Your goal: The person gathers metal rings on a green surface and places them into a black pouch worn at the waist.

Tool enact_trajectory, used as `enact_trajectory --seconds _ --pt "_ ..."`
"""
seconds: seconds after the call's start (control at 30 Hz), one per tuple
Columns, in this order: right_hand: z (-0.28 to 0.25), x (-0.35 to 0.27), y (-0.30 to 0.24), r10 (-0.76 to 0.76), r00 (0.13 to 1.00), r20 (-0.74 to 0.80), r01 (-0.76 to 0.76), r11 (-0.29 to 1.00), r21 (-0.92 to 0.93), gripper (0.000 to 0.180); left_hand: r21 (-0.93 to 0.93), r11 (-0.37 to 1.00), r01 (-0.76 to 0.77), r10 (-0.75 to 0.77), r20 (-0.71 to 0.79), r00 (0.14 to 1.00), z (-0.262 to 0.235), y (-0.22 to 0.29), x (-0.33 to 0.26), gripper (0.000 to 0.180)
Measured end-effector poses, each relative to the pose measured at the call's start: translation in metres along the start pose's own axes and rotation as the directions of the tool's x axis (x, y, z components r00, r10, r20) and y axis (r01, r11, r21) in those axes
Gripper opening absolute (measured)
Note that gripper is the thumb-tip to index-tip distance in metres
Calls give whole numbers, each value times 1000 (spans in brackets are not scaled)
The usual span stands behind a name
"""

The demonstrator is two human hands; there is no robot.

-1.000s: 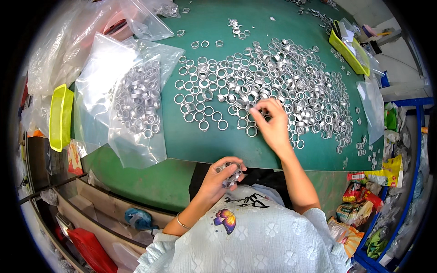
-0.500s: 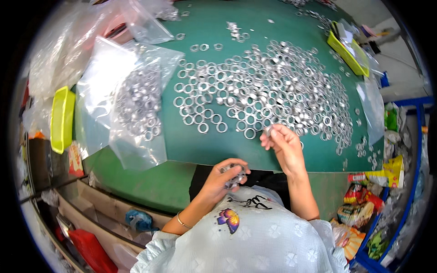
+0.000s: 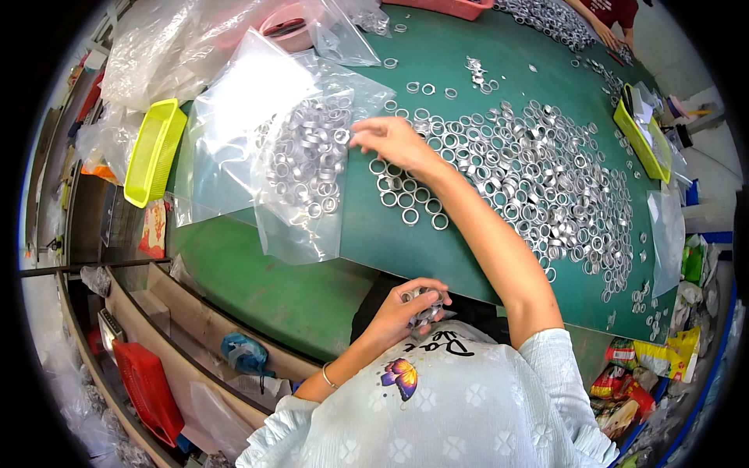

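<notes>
My left hand (image 3: 416, 307) is curled around several small silver metal rings, held close to my body below the table's front edge. My right hand (image 3: 388, 141) reaches across the table to the clear plastic bag (image 3: 296, 238) on the left. Its thumb and fingers come together at a single metal ring (image 3: 342, 136), beside the bag's pile. Many rings (image 3: 312, 148) lie heaped in or on that bag; the plastic's glare blurs which. Under and beyond my right forearm spreads a wide layer of loose rings (image 3: 538, 168) on the green tabletop (image 3: 374, 226).
A yellow-green basket (image 3: 156, 152) stands left of the bag, another (image 3: 644, 144) at the right edge. Behind the bag are a pink bowl (image 3: 285, 30) and crumpled plastic. Another person's hand (image 3: 605, 34) works at the far right. Drawers with a red basket (image 3: 148, 390) stand lower left.
My right hand has moved left from the near edge of the loose rings to the plastic bag. My left hand still holds its rings near my body. The view has shifted.
</notes>
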State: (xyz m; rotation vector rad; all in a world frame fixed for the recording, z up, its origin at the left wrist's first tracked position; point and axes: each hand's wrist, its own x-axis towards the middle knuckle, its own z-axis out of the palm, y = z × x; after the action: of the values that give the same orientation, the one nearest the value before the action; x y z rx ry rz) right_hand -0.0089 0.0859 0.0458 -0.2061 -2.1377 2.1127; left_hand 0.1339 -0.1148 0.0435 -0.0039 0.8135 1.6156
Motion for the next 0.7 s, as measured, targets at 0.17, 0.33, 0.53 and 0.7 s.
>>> enact_trajectory --seconds 0.17,0.33,0.53,0.7 --pt "-22 -17 -5 -199 979 -41 130 768 -627 16 -52 998 -39 35 -71 997 -12 6 -5 23" --pt "-22 -61 4 -224 963 150 232 405 -884 13 -88 995 -36 31 -55 998 -10 12 -1 24" --pt "-31 -76 9 -375 927 -15 204 538 -818 10 -141 988 -59 57 -22 998 -13 12 0 24" --pt "-35 -87 -3 -394 911 -124 110 521 -847 9 -133 989 -64 58 -52 997 -19 14 0 24"
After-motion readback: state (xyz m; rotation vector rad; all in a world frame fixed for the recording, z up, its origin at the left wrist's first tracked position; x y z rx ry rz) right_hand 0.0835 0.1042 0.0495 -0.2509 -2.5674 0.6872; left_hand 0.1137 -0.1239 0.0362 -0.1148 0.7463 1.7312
